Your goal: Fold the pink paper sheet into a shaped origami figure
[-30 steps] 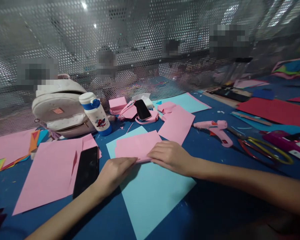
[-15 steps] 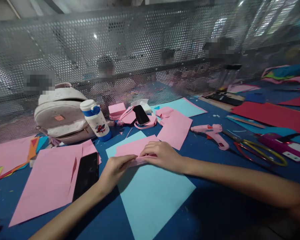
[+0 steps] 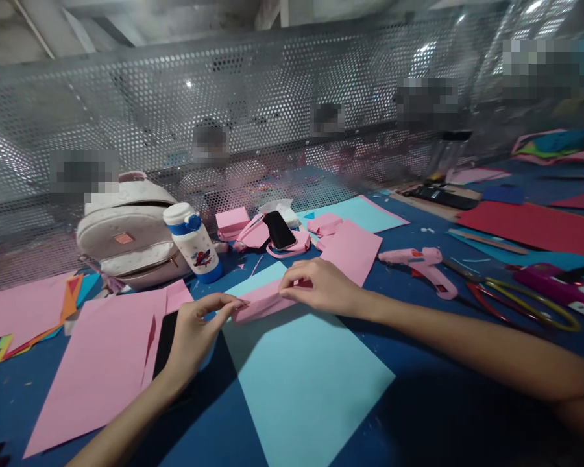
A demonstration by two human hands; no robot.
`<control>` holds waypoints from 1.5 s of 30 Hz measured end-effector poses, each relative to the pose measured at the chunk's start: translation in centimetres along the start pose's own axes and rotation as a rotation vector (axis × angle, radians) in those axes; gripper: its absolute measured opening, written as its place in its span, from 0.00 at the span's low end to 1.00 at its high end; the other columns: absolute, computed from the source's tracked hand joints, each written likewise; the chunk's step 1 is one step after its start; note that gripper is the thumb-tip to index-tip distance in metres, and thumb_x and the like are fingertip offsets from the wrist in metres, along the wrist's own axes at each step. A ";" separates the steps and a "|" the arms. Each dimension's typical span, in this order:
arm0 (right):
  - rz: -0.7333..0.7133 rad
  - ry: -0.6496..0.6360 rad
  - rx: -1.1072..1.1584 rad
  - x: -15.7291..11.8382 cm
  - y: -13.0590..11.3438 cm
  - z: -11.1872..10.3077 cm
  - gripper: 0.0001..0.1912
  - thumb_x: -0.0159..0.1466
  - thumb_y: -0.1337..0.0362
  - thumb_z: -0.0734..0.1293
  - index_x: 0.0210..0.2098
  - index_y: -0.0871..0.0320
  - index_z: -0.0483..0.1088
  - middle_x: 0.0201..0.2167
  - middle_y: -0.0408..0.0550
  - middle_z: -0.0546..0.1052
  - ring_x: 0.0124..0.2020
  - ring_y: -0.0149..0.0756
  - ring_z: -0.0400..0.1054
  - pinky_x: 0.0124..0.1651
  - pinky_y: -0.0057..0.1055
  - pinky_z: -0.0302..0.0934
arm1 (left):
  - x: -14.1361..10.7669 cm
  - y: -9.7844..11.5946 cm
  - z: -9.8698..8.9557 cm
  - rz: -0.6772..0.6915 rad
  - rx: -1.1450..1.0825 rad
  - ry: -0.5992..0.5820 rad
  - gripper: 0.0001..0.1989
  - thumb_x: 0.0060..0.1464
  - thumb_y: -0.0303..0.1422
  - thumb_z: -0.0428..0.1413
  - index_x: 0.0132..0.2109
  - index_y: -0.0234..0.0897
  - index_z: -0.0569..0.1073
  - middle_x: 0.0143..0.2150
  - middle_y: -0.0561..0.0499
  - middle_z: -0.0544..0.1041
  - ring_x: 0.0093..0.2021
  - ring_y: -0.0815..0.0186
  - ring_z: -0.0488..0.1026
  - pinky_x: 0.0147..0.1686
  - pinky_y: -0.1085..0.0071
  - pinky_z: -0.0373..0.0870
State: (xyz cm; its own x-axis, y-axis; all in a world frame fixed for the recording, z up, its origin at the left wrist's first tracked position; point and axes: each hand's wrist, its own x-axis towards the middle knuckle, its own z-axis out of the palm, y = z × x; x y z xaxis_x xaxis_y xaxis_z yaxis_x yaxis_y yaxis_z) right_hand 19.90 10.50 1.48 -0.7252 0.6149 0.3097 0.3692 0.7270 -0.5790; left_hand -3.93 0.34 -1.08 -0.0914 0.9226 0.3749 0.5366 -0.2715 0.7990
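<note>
A folded strip of pink paper stretches between my two hands, just over a light blue sheet. My left hand pinches the strip's left end between thumb and fingers. At its right end, my right hand grips the strip, fingertips curled over the upper edge. The blue sheet lies flat on the dark blue table, one corner pointing toward me. Partly covered by my left hand, a black phone rests on a large pink sheet.
A white backpack and a white bottle stand at the back left. Behind them runs a perforated metal screen. To the right lie a pink glue gun, scissors and red paper. Another phone lies among pink pieces.
My hands have moved apart, the left going leftward and the right slightly up. The pink paper is lifted and now shows as a narrow band between them. The view has shifted slightly.
</note>
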 end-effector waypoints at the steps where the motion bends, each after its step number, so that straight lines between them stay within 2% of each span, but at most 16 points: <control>1: -0.005 -0.005 -0.007 0.2 -0.1 -0.1 0.06 0.63 0.65 0.68 0.31 0.56 0.78 0.32 0.43 0.81 0.34 0.34 0.71 0.35 0.28 0.56 | -0.1 0.2 0.0 0.010 0.010 -0.011 0.10 0.58 0.38 0.58 0.35 0.39 0.82 0.35 0.50 0.83 0.36 0.62 0.80 0.35 0.73 0.73; 6: -0.031 -0.022 -0.100 0.7 -0.6 -0.2 0.06 0.63 0.65 0.68 0.32 0.56 0.78 0.33 0.43 0.81 0.34 0.34 0.71 0.33 0.27 0.54 | -0.5 0.4 0.4 0.075 0.104 -0.083 0.12 0.60 0.38 0.55 0.39 0.39 0.82 0.38 0.49 0.84 0.37 0.59 0.80 0.34 0.72 0.73; 12: -0.103 -0.057 -0.119 1.3 -1.2 0.8 0.07 0.62 0.68 0.68 0.34 0.55 0.79 0.34 0.43 0.82 0.36 0.34 0.73 0.35 0.27 0.56 | -0.7 0.2 1.0 0.132 0.151 -0.124 0.12 0.62 0.34 0.54 0.39 0.37 0.82 0.34 0.51 0.83 0.29 0.66 0.78 0.26 0.77 0.67; 15: -0.092 -0.087 -0.082 1.3 -1.3 0.7 0.07 0.62 0.68 0.68 0.34 0.55 0.80 0.33 0.43 0.82 0.34 0.34 0.74 0.34 0.27 0.57 | -0.8 0.6 0.9 0.131 0.148 -0.121 0.12 0.63 0.34 0.54 0.39 0.37 0.82 0.31 0.53 0.82 0.27 0.69 0.75 0.24 0.79 0.64; 19: -0.012 -0.079 -0.024 0.6 -0.5 -0.7 0.05 0.61 0.66 0.70 0.33 0.56 0.80 0.31 0.44 0.82 0.32 0.35 0.74 0.34 0.27 0.59 | -0.9 1.0 0.6 0.131 0.119 -0.118 0.12 0.63 0.35 0.54 0.36 0.36 0.81 0.32 0.52 0.82 0.29 0.68 0.77 0.26 0.79 0.66; 23: 0.075 -0.051 0.064 -0.6 0.7 -2.6 0.06 0.61 0.63 0.70 0.33 0.55 0.81 0.33 0.45 0.82 0.35 0.37 0.75 0.38 0.29 0.62 | -0.7 0.8 0.3 0.160 0.126 -0.113 0.12 0.62 0.35 0.55 0.36 0.36 0.80 0.34 0.50 0.83 0.31 0.65 0.79 0.30 0.78 0.69; 28: 0.199 -0.064 0.102 -1.8 1.5 -4.8 0.07 0.59 0.61 0.69 0.30 0.56 0.81 0.33 0.46 0.82 0.34 0.38 0.74 0.39 0.32 0.65 | -0.3 0.8 -0.2 0.157 0.141 -0.099 0.11 0.61 0.36 0.56 0.35 0.37 0.81 0.35 0.50 0.83 0.32 0.63 0.80 0.28 0.77 0.69; 32: 0.198 -0.080 0.136 -2.6 1.9 -6.1 0.08 0.59 0.61 0.69 0.30 0.56 0.80 0.33 0.45 0.82 0.38 0.39 0.74 0.42 0.33 0.65 | -0.1 1.2 -0.6 0.162 0.139 -0.047 0.11 0.60 0.37 0.57 0.35 0.38 0.82 0.32 0.50 0.83 0.30 0.64 0.79 0.27 0.77 0.71; 38: 0.239 -0.018 0.123 -3.8 2.3 -6.9 0.06 0.58 0.61 0.70 0.28 0.56 0.78 0.31 0.43 0.81 0.35 0.37 0.74 0.40 0.32 0.64 | -0.1 1.7 -0.8 0.100 0.079 0.025 0.11 0.57 0.37 0.59 0.31 0.39 0.82 0.31 0.51 0.83 0.30 0.62 0.79 0.32 0.74 0.75; 45: 0.218 0.013 0.116 -5.1 1.8 -7.4 0.09 0.61 0.59 0.68 0.29 0.56 0.77 0.31 0.45 0.80 0.36 0.38 0.72 0.41 0.33 0.62 | -0.2 2.7 -1.2 0.047 0.002 0.101 0.08 0.53 0.36 0.61 0.31 0.40 0.83 0.29 0.51 0.83 0.29 0.64 0.78 0.27 0.76 0.73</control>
State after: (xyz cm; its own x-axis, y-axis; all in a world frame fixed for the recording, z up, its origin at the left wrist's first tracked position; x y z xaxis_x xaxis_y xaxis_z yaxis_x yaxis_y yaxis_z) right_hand 28.62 10.95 4.45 -0.6275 0.7582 0.1772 0.4465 0.5368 -0.7159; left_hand -3.47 -0.87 1.54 -0.1501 0.8764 0.4576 0.5438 -0.3133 0.7785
